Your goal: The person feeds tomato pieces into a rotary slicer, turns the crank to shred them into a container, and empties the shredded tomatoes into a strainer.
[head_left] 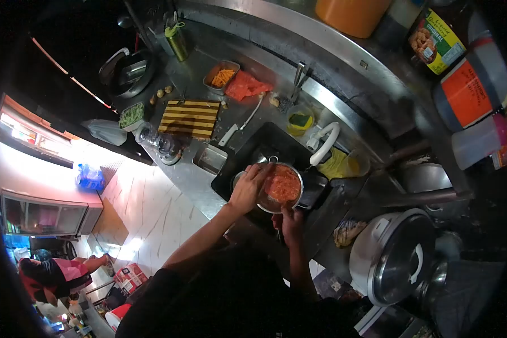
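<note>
Over the black sink [260,138] I see a round metal strainer [262,204] filled with wet, reddish, finely chopped food [282,185]. My left hand [248,188] is at its left side, fingers closed over the rim. On the near side, my right hand [291,219] grips the strainer by its handle, with the thumb up against the rim. A white curved faucet [327,145] rises just beyond the strainer, to the right. Parts of the fingers on both hands are hidden.
Left of the sink are a striped cutting board [190,119], a knife [241,125], a metal tray [210,158] and a container of orange strips [222,77]. A large lidded pot [393,256] stands at right. Another person [67,273] is at lower left.
</note>
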A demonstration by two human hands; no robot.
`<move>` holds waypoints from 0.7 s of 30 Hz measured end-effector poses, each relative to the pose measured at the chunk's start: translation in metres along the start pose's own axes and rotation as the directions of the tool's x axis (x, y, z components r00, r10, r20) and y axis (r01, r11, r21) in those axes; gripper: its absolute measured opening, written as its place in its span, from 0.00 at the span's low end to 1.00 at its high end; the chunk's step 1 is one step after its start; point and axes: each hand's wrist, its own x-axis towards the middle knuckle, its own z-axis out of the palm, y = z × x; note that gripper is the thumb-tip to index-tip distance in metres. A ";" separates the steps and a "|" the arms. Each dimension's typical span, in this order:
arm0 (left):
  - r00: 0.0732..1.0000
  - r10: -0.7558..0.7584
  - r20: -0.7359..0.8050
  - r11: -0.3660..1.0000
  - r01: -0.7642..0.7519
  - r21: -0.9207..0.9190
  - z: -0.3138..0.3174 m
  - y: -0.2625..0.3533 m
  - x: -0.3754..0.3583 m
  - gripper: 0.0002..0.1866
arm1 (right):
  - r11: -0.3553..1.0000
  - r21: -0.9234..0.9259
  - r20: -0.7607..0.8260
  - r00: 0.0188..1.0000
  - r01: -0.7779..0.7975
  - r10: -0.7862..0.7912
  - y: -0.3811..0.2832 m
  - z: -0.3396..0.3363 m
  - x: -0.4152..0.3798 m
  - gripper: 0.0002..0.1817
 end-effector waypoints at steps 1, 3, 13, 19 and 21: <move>1.000 0.007 0.028 0.998 -0.005 -0.070 0.000 -0.006 0.000 0.32 | 0.999 -0.039 0.001 1.000 0.008 -0.008 0.004 0.000 0.001 0.20; 0.997 -0.074 -0.020 0.995 0.072 -0.069 0.000 -0.005 -0.006 0.33 | 0.999 -0.021 -0.041 0.998 -0.042 0.041 0.004 0.001 -0.002 0.15; 0.998 -0.045 0.044 0.991 0.050 -0.121 -0.008 -0.031 -0.026 0.29 | 0.993 -0.036 0.255 0.960 -0.108 0.114 0.009 -0.010 -0.012 0.09; 0.979 -0.200 -0.034 0.961 0.190 -0.202 -0.003 -0.020 -0.043 0.14 | 0.953 -0.048 0.208 0.930 -0.299 0.302 0.021 -0.015 -0.013 0.16; 0.969 -0.237 -0.073 0.947 0.213 -0.242 -0.017 -0.009 -0.041 0.11 | 0.975 -0.075 0.137 0.966 -0.210 0.219 0.008 -0.002 -0.034 0.19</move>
